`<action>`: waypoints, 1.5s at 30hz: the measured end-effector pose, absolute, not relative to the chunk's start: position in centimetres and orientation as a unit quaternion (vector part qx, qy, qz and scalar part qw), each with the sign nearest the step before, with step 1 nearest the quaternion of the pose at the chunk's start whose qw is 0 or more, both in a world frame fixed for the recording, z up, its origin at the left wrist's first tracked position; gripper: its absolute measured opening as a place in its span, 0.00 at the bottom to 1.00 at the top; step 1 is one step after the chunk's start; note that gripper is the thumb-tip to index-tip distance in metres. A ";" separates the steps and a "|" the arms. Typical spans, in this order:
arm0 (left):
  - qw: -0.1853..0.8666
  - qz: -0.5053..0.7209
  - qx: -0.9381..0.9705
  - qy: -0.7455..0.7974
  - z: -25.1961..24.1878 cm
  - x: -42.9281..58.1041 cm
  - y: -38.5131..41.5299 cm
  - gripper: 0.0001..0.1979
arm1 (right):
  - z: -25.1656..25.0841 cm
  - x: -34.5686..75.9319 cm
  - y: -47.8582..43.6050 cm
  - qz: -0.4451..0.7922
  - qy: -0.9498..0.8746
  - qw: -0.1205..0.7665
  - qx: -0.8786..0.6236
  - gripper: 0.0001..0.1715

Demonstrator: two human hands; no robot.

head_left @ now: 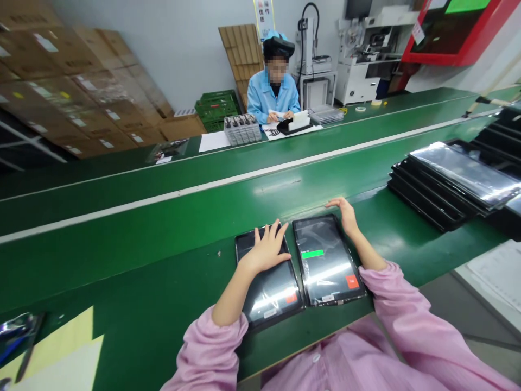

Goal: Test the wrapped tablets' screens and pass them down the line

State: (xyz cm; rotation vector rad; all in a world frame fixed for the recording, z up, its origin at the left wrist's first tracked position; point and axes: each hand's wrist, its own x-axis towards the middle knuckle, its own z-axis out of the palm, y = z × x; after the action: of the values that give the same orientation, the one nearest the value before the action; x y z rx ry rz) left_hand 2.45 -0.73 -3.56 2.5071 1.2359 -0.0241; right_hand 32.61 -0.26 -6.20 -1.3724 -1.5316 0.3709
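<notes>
Two black tablets in clear film lie side by side on the green bench in front of me. My left hand (266, 247) rests flat with fingers spread on the upper part of the left tablet (271, 290). My right hand (345, 214) lies at the far right corner of the right tablet (328, 260), fingers loosely extended along its edge. The right tablet carries a green label and a red sticker; the left one shows a red sticker near its lower edge.
A stack of black trays with film-wrapped tablets (456, 184) stands at the right. A green conveyor belt (203, 179) with white stripes runs across. A person in a blue coat (274, 92) works at the far side. Cardboard boxes (73, 92) pile up at the left.
</notes>
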 end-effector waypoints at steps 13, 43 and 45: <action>0.163 -0.101 0.875 0.444 -2.2 3.4 -1.2 0.43 | -7.4 33.2 -1.7 0.099 -0.783 0.331 -0.516 0.42; 0.222 0.005 0.824 0.521 0.1 -1.6 2.3 0.33 | -7.3 33.5 -1.7 0.045 -0.719 0.407 -0.562 0.31; 0.278 0.055 0.813 0.509 -0.3 -1.0 3.6 0.35 | -7.3 33.5 -1.7 0.040 -0.681 0.462 -0.566 0.33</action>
State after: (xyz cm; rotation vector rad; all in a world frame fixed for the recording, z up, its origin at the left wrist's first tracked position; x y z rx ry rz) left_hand -1.02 3.55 -0.26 2.1812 1.3660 0.1479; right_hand 33.51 -1.74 -7.29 -1.3923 -1.6749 0.0992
